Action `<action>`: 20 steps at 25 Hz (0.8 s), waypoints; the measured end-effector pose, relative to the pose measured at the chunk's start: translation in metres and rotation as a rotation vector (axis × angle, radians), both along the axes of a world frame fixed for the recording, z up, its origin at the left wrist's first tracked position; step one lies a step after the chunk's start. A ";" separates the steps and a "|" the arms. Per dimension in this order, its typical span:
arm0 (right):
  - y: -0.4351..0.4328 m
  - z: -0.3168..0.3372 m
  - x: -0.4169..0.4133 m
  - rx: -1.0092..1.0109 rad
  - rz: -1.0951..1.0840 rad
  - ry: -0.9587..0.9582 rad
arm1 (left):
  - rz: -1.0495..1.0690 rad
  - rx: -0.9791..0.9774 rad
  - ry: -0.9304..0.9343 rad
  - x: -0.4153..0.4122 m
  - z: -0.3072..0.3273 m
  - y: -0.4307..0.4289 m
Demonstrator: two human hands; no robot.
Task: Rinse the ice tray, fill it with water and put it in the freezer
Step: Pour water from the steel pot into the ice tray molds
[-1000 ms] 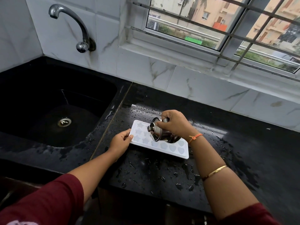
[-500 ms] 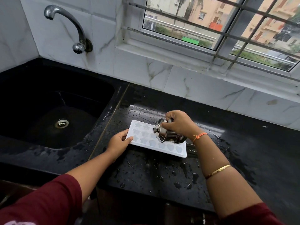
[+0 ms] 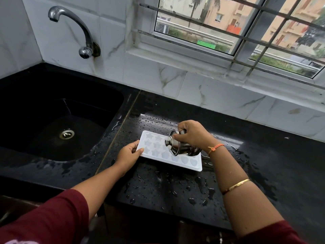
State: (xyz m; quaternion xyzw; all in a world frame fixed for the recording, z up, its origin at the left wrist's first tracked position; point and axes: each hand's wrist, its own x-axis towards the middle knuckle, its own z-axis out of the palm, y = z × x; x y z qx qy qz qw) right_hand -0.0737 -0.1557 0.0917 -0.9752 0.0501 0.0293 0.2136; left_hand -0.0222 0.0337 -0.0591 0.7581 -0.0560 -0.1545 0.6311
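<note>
A white ice tray (image 3: 182,161) with star and heart shaped moulds lies flat on the wet black counter (image 3: 175,187). My left hand (image 3: 129,154) grips the tray's near left corner. My right hand (image 3: 191,134) holds a small steel pot (image 3: 177,147) with a lid, tipped on its side over the tray's middle, lid knob pointing left. The pot hides part of the tray's far right rows. I cannot make out a stream of water.
A black sink (image 3: 52,118) with a steel drain (image 3: 66,134) lies to the left. A chrome tap (image 3: 77,30) juts from the tiled wall above it. A barred window (image 3: 237,29) is at the back right. Water drops dot the counter.
The tilted pot has shifted slightly left along the tray, over the star moulds. My left hand keeps its hold on the tray's corner. The camera view has shifted a little.
</note>
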 end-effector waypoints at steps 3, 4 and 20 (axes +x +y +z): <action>-0.001 -0.001 0.001 -0.009 -0.003 -0.004 | 0.000 0.012 -0.005 0.001 -0.001 0.001; -0.001 -0.002 0.001 -0.018 -0.004 -0.008 | 0.000 0.013 -0.004 0.001 -0.001 0.002; -0.032 -0.007 -0.010 0.110 -0.140 -0.033 | 0.015 0.071 -0.008 0.003 -0.004 -0.001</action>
